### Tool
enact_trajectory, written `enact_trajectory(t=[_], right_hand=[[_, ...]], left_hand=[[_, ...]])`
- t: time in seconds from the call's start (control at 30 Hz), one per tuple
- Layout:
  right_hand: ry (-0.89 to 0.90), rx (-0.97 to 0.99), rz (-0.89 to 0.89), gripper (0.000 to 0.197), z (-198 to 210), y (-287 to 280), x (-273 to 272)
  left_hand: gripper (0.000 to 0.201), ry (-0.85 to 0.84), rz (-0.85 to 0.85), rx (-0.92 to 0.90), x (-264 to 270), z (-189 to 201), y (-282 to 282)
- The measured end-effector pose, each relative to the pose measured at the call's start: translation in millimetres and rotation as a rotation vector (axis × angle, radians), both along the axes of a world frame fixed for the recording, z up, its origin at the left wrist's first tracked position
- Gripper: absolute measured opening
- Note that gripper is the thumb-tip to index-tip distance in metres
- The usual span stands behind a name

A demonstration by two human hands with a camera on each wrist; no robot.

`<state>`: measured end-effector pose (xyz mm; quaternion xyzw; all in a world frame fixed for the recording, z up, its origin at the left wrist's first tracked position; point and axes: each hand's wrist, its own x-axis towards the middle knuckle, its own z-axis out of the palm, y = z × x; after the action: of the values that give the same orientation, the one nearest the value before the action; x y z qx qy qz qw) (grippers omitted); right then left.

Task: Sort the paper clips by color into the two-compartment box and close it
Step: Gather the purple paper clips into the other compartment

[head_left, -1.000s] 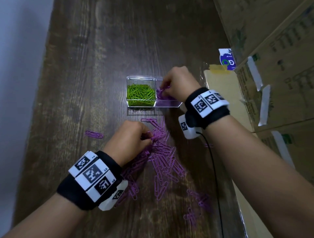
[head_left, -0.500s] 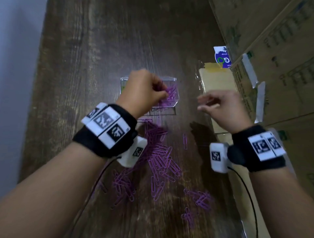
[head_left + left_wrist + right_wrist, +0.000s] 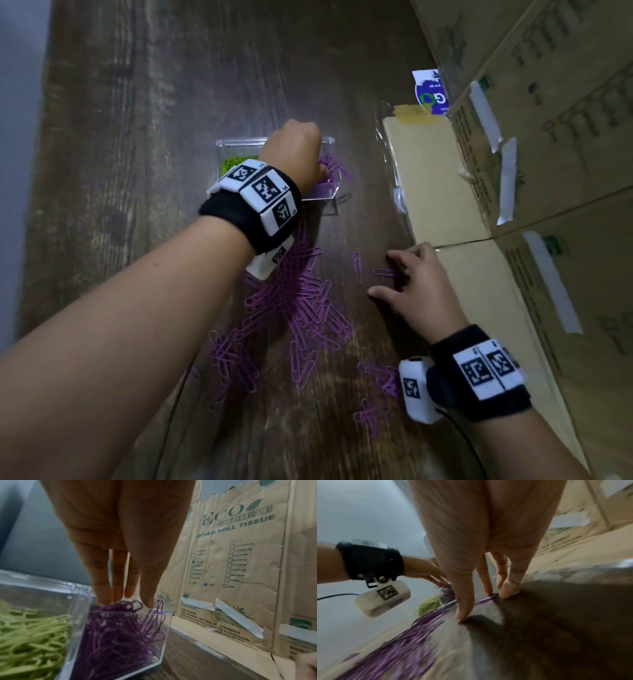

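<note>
The clear two-compartment box [image 3: 224, 142] stands open mid-table, green clips [image 3: 230, 165] in its left half and purple clips [image 3: 331, 175] in its right half. My left hand [image 3: 126, 600] hangs over the purple compartment [image 3: 120, 635], fingers straight, tips touching the heap and holding nothing. A loose pile of purple clips [image 3: 301, 308] lies on the wooden table nearer to me. My right hand [image 3: 383, 274] is spread on the table right of the pile, fingertips [image 3: 508, 592] pressing on a single purple clip [image 3: 381, 273]. Another lone clip [image 3: 357, 270] lies just left of it.
Taped cardboard cartons [image 3: 548, 171] wall off the right side, with a flat cardboard box [image 3: 435, 185] lying at their foot. A blue and white label [image 3: 430, 92] sits behind it. One clip [image 3: 344, 198] lies by the box's right corner. Smaller purple clusters [image 3: 370, 411] lie near me.
My left hand has opened and sunk onto the purple compartment. My right hand has dropped from the air onto the table and now presses on a lone purple clip.
</note>
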<state>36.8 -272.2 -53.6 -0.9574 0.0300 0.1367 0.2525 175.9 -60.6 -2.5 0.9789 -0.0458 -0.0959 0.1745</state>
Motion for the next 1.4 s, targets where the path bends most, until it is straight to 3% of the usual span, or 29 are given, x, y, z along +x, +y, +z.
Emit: enact_trajectory(t=[0.1, 0.23, 0.3, 0.37, 0.43, 0.5, 0.6, 0.67, 0.77, 0.93, 1.03, 1.23, 1.33, 1.4], right_hand=[[-0.008, 0.075, 0.046, 0.062, -3, 23, -9], [0.022, 0.188, 0.21, 0.039, 2, 46, -11], [0.04, 0.229, 0.237, 0.031, 8, 47, 0], [-0.058, 0.213, 0.18, 0.023, 13, 43, 19], [-0.114, 0.152, 0.101, 0.021, 15, 38, 40], [-0.081, 0.094, 0.077, 0.026, 12, 39, 52], [-0.058, 0.089, 0.175, 0.032, 2, 60, 52], [-0.042, 0.084, 0.308, 0.036, -2, 81, 45], [-0.013, 0.048, 0.53, 0.046, 4, 106, 35], [0.104, -0.152, 0.805, 0.105, 20, 105, 16], [0.102, -0.178, 0.802, 0.106, 18, 98, 1], [0.044, 0.029, 0.6, 0.042, 14, 89, -2], [0.003, 0.062, 0.563, 0.026, 11, 89, 2], [-0.004, 0.073, 0.546, 0.022, 11, 89, 6]], left_hand=[[0.037, -0.072, 0.003, -0.027, -8, 10, 8], [0.019, -0.21, 0.006, -0.145, -45, 23, 30], [0.011, -0.181, 0.033, -0.168, -74, 19, 46], [0.008, -0.093, 0.089, -0.14, -105, 6, 66], [0.023, -0.017, 0.177, -0.069, -133, -10, 90], [0.054, 0.064, 0.262, 0.023, -155, -24, 112], [0.091, 0.175, 0.351, 0.089, -175, -32, 125], [0.108, 0.223, 0.348, 0.033, -182, -31, 121], [0.128, 0.296, 0.237, -0.064, -194, -28, 108], [0.144, 0.338, -0.091, 0.023, -221, -35, 79], [0.132, 0.29, -0.079, -0.007, -224, -41, 79], [0.072, 0.131, -0.017, -0.235, -211, -50, 88], [0.05, 0.067, 0.002, -0.274, -201, -53, 86], [0.051, 0.058, -0.01, -0.267, -195, -50, 86]])
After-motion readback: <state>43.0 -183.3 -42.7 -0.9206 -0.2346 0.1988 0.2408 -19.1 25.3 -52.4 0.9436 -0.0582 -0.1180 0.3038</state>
